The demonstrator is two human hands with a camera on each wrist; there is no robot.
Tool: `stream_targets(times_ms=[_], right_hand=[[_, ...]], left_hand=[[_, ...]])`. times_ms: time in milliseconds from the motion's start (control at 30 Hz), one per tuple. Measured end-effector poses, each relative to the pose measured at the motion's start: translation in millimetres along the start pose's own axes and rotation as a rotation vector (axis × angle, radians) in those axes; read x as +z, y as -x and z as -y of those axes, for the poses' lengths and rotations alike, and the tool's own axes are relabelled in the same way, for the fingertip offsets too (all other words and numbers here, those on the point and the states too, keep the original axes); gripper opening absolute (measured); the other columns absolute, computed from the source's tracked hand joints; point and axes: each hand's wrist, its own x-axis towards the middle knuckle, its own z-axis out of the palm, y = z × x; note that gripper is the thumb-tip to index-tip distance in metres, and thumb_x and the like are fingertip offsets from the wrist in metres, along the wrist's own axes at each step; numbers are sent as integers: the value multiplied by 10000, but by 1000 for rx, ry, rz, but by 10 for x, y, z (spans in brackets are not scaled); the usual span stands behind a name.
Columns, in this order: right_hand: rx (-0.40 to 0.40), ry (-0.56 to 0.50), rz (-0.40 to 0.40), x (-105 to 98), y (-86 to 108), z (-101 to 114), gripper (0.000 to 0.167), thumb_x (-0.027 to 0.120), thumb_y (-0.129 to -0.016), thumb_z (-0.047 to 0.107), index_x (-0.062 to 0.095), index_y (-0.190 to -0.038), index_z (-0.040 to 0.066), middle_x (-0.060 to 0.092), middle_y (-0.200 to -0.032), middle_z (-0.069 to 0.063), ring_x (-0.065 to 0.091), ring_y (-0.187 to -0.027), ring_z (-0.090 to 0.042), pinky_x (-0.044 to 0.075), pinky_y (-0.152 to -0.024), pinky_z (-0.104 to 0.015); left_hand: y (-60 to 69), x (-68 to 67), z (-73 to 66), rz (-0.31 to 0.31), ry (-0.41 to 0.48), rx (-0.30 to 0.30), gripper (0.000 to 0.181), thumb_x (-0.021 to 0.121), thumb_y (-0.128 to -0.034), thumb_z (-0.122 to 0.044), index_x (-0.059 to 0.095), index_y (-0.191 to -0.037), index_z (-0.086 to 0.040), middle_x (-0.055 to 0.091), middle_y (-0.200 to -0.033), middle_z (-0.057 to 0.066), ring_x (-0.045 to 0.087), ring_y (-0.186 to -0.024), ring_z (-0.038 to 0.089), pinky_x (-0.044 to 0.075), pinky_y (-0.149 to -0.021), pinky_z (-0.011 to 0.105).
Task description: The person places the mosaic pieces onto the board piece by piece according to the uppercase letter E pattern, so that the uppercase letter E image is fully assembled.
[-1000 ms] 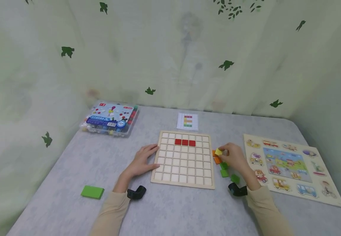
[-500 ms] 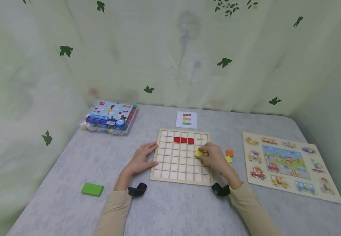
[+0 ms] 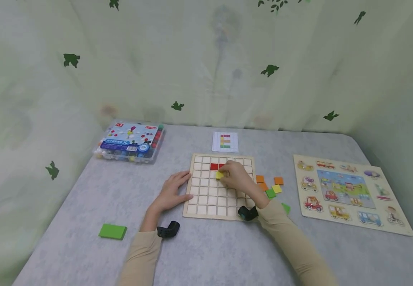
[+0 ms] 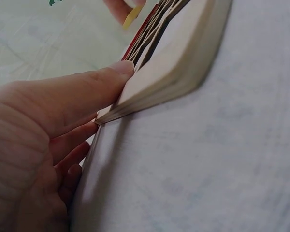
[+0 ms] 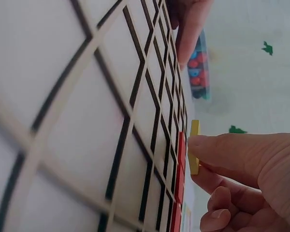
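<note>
A wooden grid board (image 3: 206,217) lies on the table, with a row of red tiles (image 3: 214,167) in its upper part, partly covered by my right hand (image 3: 237,176). Between thumb and fingers that hand pinches a small yellow tile (image 5: 194,147), just above the board and below the red row. The same yellow tile (image 4: 133,16) shows at the top of the left wrist view. My left hand (image 3: 172,191) rests against the board's left edge, its thumb touching the rim (image 4: 150,89) and its other fingers beside the board.
Loose orange (image 3: 260,179), green (image 3: 270,193) and yellow tiles (image 3: 277,188) lie right of the board. A pattern card (image 3: 225,142) lies behind it. A picture puzzle (image 3: 347,194) lies far right, a clear plastic case (image 3: 129,142) back left, a green block (image 3: 112,231) front left.
My right hand has carried the yellow tile left, from the loose tiles across the board to beneath the red row. My left hand stays at the board's left edge.
</note>
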Motion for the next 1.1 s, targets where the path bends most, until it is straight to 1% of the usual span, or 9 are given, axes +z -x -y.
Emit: stream_targets(times_ms=[200,367,500,633,733,767,867,1000,1100], right_hand=[[17,28,20,56,-151,86,230,678,-799,27,721,-1024,1,668,-967,-136,593,-871,-211,503,-756,-304],[28,54,38,92,-186,91,237,695,-794,36,721,-1027,0,669,-966,-136,601,-861,-207,508,-745,-294],[47,37,38,103,-183,109,250,701,-793,36,716,-1040,1,660,-974,-134,599,-874,-213,511,-754,-304],[62,37,23,119,-179,119,252,712,-793,45,715,-1041,2,654,-979,-130,606,-900,-224,517,-778,-321],[49,50,13,142,-182,118,241,716,-792,54,720,-1028,6,657,-975,-126,615,-901,-225,520,-783,-320],[38,54,11,149,-184,119,237,714,-793,53,721,-1025,7,659,-975,-128,617,-900,-227,522,-782,-321],[18,55,10,162,-181,124,224,706,-799,53,724,-1017,8,654,-970,-129,609,-878,-222,518,-757,-310],[45,42,4,141,-159,134,221,698,-804,51,725,-1021,18,646,-982,-124,602,-887,-225,513,-756,-309],[41,30,-18,77,-125,143,217,682,-814,41,722,-1027,16,653,-987,-130,612,-909,-243,520,-777,-332]], left_hand=[[-6,1,-1,-13,-9,-5,714,697,-823,-259,385,-1426,-36,356,-1501,148,262,-1399,365,216,-1089,606],[-18,15,24,-13,-9,6,713,688,-832,-273,379,-1429,-36,351,-1503,153,261,-1397,370,209,-1092,607],[8,20,32,-47,18,53,712,677,-833,-327,398,-1418,-33,369,-1486,168,279,-1372,389,213,-1066,629],[34,22,28,-89,13,103,702,657,-840,-397,426,-1407,-54,404,-1464,152,310,-1342,373,250,-1023,617],[25,26,31,-77,13,84,690,671,-839,-348,424,-1406,-40,401,-1467,156,306,-1350,373,249,-1023,620],[19,25,29,-65,26,64,694,689,-827,-305,422,-1402,-23,392,-1471,171,297,-1355,392,236,-1025,644],[7,17,23,-38,-4,29,691,697,-824,-257,412,-1405,-14,381,-1481,168,289,-1370,384,238,-1043,632],[-1,3,-6,-23,-19,12,702,709,-813,-245,412,-1407,-20,378,-1487,154,289,-1380,365,252,-1047,613],[2,-18,-13,-21,-7,4,709,711,-809,-244,407,-1410,-23,373,-1491,150,283,-1388,360,239,-1064,610]])
